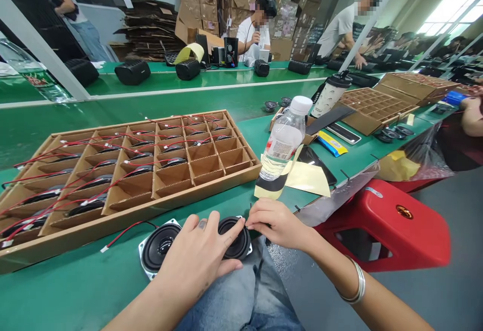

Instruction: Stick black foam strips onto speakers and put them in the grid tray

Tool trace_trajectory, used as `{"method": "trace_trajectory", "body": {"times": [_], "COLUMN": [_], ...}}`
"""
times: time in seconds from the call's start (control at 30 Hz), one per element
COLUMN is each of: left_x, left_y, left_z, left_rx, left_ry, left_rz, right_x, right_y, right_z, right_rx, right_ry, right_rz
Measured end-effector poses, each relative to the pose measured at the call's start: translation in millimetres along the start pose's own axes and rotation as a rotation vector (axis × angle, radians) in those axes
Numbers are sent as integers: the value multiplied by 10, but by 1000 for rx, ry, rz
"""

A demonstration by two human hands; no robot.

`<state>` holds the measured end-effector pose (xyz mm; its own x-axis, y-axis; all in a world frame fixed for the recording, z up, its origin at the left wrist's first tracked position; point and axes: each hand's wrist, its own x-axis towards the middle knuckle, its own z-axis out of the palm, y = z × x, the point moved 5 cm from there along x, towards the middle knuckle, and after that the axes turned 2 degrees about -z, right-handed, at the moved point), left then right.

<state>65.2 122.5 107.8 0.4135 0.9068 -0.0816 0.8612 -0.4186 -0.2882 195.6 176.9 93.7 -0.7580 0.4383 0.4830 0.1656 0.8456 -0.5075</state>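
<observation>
Here, close work at the surface

A partly filled box stands left. Near it lies one speaker, then the left hand, its grip spread over a second speaker by the near edge. The right hand's grip is pressed together at that rim; I cannot tell what it pinches. A bottle stands beyond.
</observation>
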Motion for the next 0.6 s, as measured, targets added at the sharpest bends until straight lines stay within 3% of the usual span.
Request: {"method": "trace_trajectory", "body": {"times": [0.33,0.47,0.6], "left_x": [-10,-1,67], "left_y": [22,0,-118], "left_z": [26,44,38], "left_rx": [0,-28,-25], "left_ry": [39,59,39], "left_rz": [1,-8,-42], "right_x": [-94,-117,140], "right_y": [-183,-292,-167], "right_z": [49,-13,-194], "right_rx": [-315,-325,-318], "right_ry": [-105,-224,-223], "right_rz": [-39,36,224]}}
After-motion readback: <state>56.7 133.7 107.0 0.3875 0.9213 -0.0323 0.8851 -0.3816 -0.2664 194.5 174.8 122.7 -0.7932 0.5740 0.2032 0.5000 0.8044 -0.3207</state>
